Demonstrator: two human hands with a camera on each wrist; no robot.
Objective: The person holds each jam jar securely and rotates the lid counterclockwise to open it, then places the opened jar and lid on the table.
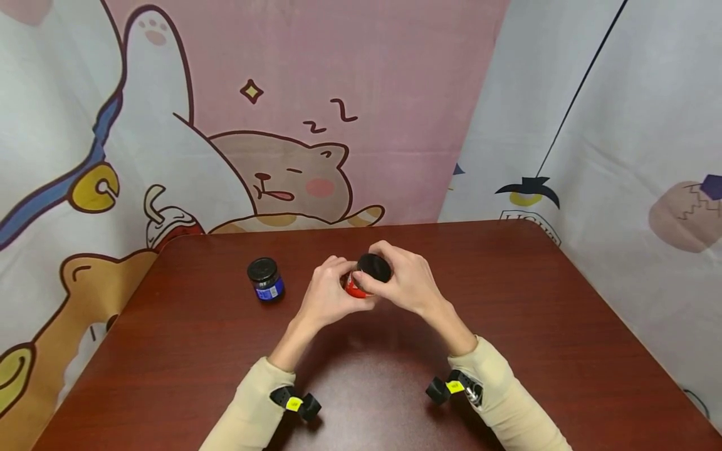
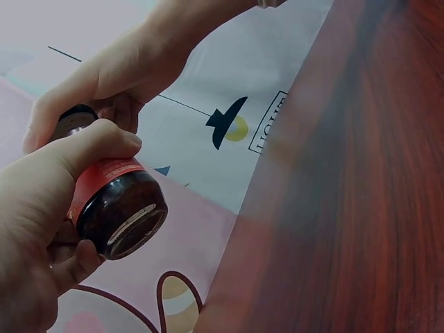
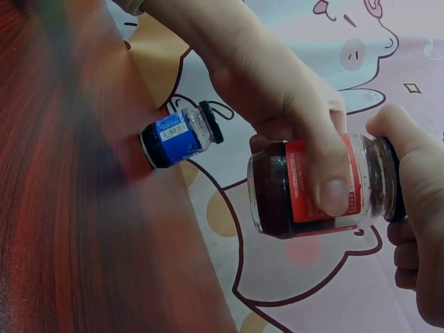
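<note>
A glass jar with a red label and dark contents is held off the table between both hands. My left hand grips the jar round its labelled body, the thumb lying across the label in the right wrist view. My right hand holds the black lid at the jar's top, thumb and fingers round its rim. The lid sits on the jar's mouth; whether it is loose cannot be seen. In the left wrist view the jar's glass base shows below the left hand.
A second jar with a blue label and a black lid stands upright on the brown wooden table, left of the hands. Behind the table hangs a cartoon-printed cloth. Each sleeve carries a black wrist strap with a camera.
</note>
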